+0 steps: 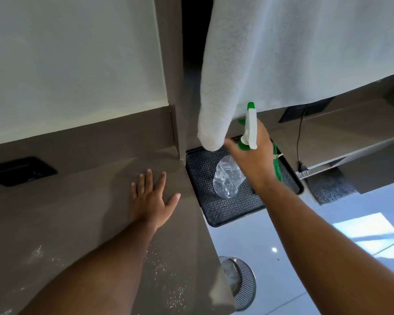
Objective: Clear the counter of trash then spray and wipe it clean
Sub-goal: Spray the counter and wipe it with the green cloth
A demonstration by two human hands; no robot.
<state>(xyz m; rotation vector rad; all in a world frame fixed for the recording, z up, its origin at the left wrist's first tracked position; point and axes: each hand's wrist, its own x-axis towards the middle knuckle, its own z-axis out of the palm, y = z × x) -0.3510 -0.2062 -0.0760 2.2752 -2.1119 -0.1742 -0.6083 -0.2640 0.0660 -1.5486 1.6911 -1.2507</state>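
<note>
Gripping the spray bottle (pixel 250 126) by its white-and-green trigger neck, my right hand (pixel 251 160) holds it above a black patterned tray (pixel 228 210) beside the counter (pixel 82 201). My left hand (pixel 151 198) lies flat and spread on the brown counter, grasping nothing. I judge the bottle light, rigid plastic, perhaps slick, best held at the neck. One white towel (pixel 282 60) hangs overhead, soft and limp. One clear crumpled plastic piece (pixel 225 179) lies on the tray; one wire bin (pixel 241 283) stands below.
</note>
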